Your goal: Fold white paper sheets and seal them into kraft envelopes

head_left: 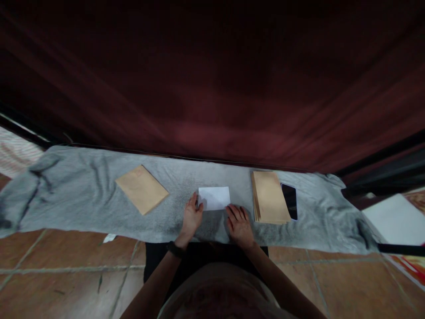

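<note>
A white folded sheet of paper [214, 198] lies flat on the grey cloth in front of me. My left hand [192, 217] rests at its left edge, the fingers stretched out and the thumb apart at the lower left corner. At the lower right corner, my right hand [241, 226] lies palm down with its fingers spread, the fingertips touching the paper's edge. Neither hand has closed around anything. To the left, a brown envelope [142, 189] lies at a slant. On the right is a stack of brown envelopes [270, 197], its edges slightly uneven.
A dark-screened phone [290, 201] lies against the right side of the stack. The grey cloth [83, 190] covers a long narrow surface, with a dark red curtain [212, 110] behind it. A white scrap [109, 238] is on the tiled floor [79, 252].
</note>
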Available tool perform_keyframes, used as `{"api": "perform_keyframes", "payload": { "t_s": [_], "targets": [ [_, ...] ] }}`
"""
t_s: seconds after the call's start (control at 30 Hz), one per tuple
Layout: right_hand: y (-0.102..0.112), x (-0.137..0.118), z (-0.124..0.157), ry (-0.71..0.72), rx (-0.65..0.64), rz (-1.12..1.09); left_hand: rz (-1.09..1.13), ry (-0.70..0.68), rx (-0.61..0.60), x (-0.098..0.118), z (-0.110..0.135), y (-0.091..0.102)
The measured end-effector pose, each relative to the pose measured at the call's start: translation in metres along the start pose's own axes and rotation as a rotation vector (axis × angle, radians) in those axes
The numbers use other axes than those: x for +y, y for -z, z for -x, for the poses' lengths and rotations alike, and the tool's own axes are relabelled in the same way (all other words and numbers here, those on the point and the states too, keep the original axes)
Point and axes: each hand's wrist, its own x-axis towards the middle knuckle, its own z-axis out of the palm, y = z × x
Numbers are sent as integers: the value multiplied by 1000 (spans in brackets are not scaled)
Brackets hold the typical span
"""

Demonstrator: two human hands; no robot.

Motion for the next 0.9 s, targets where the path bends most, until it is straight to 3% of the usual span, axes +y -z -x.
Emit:
{"api": "perform_keyframes", "payload": {
  "t_s": [0.07,0.13,0.27,0.43,0.5,0.6,0.7,0.8,0.9],
  "targets": [
    [-3,-2,-2,-8,5,12,202,142,3,4,-5,-3],
    [-5,-5,-4,-27,15,30,313,200,-7,9,-9,-3],
    [-7,-15,-11,-63,49,58,398,184,-54,24,-4,1],
    [3,-24,-30,-95,79,-13,572,175,-203,61,14,8],
    [9,-27,-41,-178,91,-191,648,166,-255,74,18,9],
    [14,-32,-56,-374,144,-631,711,244,-217,80,20,10],
    [14,-40,-65,-459,180,-916,657,335,-180,73,23,7],
    [8,-49,-63,-498,204,-1196,670,328,-245,63,28,-1],
    [1,-48,-58,-529,190,-1273,675,283,-260,55,30,-5]
  ]
}}
